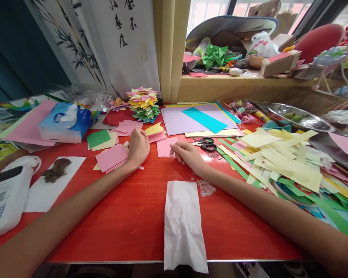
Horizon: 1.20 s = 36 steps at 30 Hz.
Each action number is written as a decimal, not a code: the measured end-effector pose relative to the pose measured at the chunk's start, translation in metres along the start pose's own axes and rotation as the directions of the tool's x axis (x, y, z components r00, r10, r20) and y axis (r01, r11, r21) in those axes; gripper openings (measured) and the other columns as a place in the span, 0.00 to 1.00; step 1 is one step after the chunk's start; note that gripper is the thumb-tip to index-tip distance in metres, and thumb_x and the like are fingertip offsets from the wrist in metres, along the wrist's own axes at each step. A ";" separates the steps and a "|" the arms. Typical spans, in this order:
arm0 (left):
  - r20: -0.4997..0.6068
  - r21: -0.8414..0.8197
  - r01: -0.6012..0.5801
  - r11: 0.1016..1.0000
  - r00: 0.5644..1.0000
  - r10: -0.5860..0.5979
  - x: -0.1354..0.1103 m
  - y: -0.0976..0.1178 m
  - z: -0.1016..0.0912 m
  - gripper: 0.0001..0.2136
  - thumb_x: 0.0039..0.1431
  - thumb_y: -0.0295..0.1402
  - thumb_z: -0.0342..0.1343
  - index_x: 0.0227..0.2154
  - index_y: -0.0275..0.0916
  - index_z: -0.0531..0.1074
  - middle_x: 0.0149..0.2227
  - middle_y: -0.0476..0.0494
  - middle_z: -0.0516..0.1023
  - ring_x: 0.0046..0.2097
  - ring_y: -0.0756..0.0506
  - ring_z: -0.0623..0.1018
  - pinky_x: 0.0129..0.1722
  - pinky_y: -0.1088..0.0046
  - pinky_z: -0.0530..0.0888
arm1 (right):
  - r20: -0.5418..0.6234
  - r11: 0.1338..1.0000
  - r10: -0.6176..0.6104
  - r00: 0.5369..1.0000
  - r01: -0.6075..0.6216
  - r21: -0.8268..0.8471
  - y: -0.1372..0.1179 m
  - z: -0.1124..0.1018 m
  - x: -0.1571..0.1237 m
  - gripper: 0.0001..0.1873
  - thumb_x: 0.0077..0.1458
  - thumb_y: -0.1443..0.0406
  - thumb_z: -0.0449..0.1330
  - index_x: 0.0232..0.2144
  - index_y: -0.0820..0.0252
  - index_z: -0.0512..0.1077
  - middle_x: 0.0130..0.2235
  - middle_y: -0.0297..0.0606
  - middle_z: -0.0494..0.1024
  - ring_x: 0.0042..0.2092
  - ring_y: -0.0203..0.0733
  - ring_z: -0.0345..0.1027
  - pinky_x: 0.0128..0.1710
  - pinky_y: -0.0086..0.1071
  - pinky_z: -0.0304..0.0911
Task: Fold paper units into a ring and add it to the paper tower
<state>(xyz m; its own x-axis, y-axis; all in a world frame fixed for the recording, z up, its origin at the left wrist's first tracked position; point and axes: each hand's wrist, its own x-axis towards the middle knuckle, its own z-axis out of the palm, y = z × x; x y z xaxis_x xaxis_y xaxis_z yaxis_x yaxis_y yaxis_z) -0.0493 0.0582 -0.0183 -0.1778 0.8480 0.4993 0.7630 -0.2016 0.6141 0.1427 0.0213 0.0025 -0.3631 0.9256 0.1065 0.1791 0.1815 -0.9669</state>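
Note:
My left hand [138, 148] is closed, knuckles up, among pink paper squares [111, 158]. Its fingertips are mostly hidden, and what they hold, if anything, cannot be made out. A folded yellow paper piece [154, 129] stands just beyond it, and a small white bit shows at its left side. Over the right edge of a flat pink square [163, 148], my right hand [188, 155] has its fingers curled with thumb and forefinger close together. Whether something small is pinched there I cannot tell. Black-handled scissors [207, 146] lie just beyond that hand.
A crumpled white paper strip [185, 224] hangs over the red table's [118, 227] front edge. Cut paper strips [289, 158] heap up at right. Behind stand a folded-paper tower [143, 104] and coloured sheets [176, 119]. A tissue pack [65, 122] sits at left.

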 end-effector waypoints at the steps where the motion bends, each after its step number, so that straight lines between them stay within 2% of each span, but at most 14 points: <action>1: 0.002 -0.001 -0.012 1.000 1.000 0.012 0.000 0.001 0.000 0.08 0.51 0.24 0.46 0.33 0.40 0.55 0.36 0.44 0.62 0.41 0.46 0.67 0.43 0.64 0.66 | 0.000 1.000 0.005 1.000 -0.005 -0.002 0.000 0.000 0.000 0.19 0.55 0.55 0.50 0.22 0.62 0.67 0.14 0.26 0.59 0.16 0.27 0.51 0.18 0.24 0.48; 5: 0.021 0.060 -0.159 0.986 0.987 0.158 -0.005 0.012 -0.006 0.09 0.49 0.21 0.46 0.34 0.39 0.57 0.36 0.44 0.63 0.38 0.46 0.67 0.41 0.67 0.67 | -0.001 1.000 0.009 1.000 -0.009 -0.007 0.000 0.000 0.000 0.19 0.55 0.55 0.50 0.22 0.62 0.68 0.14 0.26 0.58 0.16 0.27 0.51 0.18 0.24 0.48; 9: 0.145 0.208 -0.313 0.927 0.947 0.287 -0.011 0.024 -0.011 0.05 0.54 0.24 0.43 0.32 0.39 0.61 0.35 0.44 0.69 0.40 0.44 0.68 0.43 0.64 0.66 | -0.002 1.000 -0.008 1.000 0.008 -0.004 0.001 0.000 0.000 0.18 0.55 0.55 0.50 0.22 0.62 0.68 0.15 0.26 0.59 0.16 0.27 0.51 0.18 0.23 0.49; 13: 0.231 0.211 -0.320 0.924 0.934 0.271 -0.011 0.024 -0.007 0.09 0.57 0.26 0.41 0.38 0.38 0.64 0.40 0.42 0.72 0.45 0.42 0.68 0.47 0.62 0.66 | 0.001 1.000 -0.019 1.000 0.019 -0.001 0.001 0.000 0.000 0.18 0.56 0.56 0.50 0.22 0.61 0.68 0.14 0.26 0.59 0.16 0.27 0.51 0.18 0.24 0.49; 16: 0.327 0.172 -0.284 0.943 0.920 0.217 -0.009 0.019 -0.001 0.12 0.57 0.27 0.43 0.43 0.34 0.65 0.45 0.39 0.70 0.51 0.42 0.66 0.53 0.62 0.64 | 0.012 1.000 -0.022 1.000 0.022 0.000 0.001 0.000 0.000 0.18 0.56 0.56 0.50 0.22 0.61 0.68 0.15 0.26 0.59 0.16 0.27 0.51 0.18 0.24 0.48; 18: 0.374 0.155 -0.306 0.939 0.898 0.231 -0.009 0.018 0.001 0.14 0.58 0.30 0.44 0.46 0.32 0.64 0.49 0.37 0.68 0.55 0.42 0.63 0.56 0.62 0.60 | -0.002 0.999 -0.024 1.000 0.024 0.027 0.001 0.000 -0.001 0.17 0.55 0.57 0.51 0.22 0.61 0.68 0.14 0.26 0.59 0.16 0.27 0.51 0.17 0.24 0.48; 20: 0.414 0.109 -0.375 0.921 0.859 0.301 -0.010 0.019 0.000 0.17 0.58 0.35 0.45 0.49 0.31 0.62 0.52 0.37 0.66 0.57 0.42 0.61 0.58 0.63 0.58 | -0.058 0.995 -0.035 0.998 0.040 0.090 0.001 0.000 -0.001 0.17 0.55 0.56 0.51 0.21 0.61 0.67 0.13 0.26 0.58 0.16 0.27 0.50 0.17 0.24 0.46; 22: 0.482 0.050 -0.430 0.902 0.801 0.355 -0.012 0.022 -0.003 0.20 0.58 0.39 0.47 0.51 0.33 0.61 0.54 0.39 0.65 0.58 0.43 0.61 0.58 0.64 0.59 | -0.158 0.984 -0.046 0.986 0.072 0.165 0.001 -0.001 -0.001 0.17 0.55 0.56 0.52 0.21 0.61 0.66 0.13 0.25 0.57 0.15 0.27 0.48 0.16 0.24 0.44; 25: 0.578 0.031 -0.423 0.905 0.747 0.329 -0.015 0.028 -0.008 0.24 0.56 0.46 0.48 0.51 0.36 0.62 0.55 0.41 0.65 0.58 0.43 0.63 0.57 0.63 0.62 | -0.307 0.960 -0.032 0.951 0.115 0.255 0.002 -0.002 0.001 0.17 0.54 0.56 0.53 0.20 0.61 0.66 0.13 0.25 0.56 0.15 0.26 0.46 0.15 0.24 0.41; 29: 0.599 0.053 -0.428 0.902 0.736 0.314 -0.016 0.033 -0.012 0.29 0.51 0.52 0.50 0.52 0.37 0.62 0.56 0.41 0.65 0.57 0.40 0.64 0.56 0.60 0.63 | -0.400 0.930 0.006 0.916 0.142 0.339 0.005 -0.004 0.004 0.15 0.54 0.59 0.53 0.20 0.61 0.65 0.13 0.25 0.56 0.15 0.26 0.46 0.15 0.24 0.40; 36: 0.544 0.070 -0.496 0.865 0.746 0.384 -0.019 0.033 -0.015 0.25 0.53 0.49 0.50 0.50 0.39 0.64 0.53 0.43 0.69 0.54 0.41 0.67 0.52 0.62 0.67 | -0.379 0.928 0.022 0.925 0.123 0.352 0.006 -0.004 0.005 0.15 0.54 0.59 0.53 0.19 0.61 0.65 0.13 0.25 0.55 0.15 0.26 0.47 0.15 0.24 0.40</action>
<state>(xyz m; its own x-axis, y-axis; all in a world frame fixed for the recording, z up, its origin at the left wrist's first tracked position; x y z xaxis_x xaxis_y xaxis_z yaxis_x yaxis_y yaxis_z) -0.0303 0.0287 0.0013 0.4986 0.8218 0.2758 0.7918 -0.5613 0.2410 0.1459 0.0284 -0.0018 0.0147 0.9861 0.1655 -0.2003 0.1650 -0.9657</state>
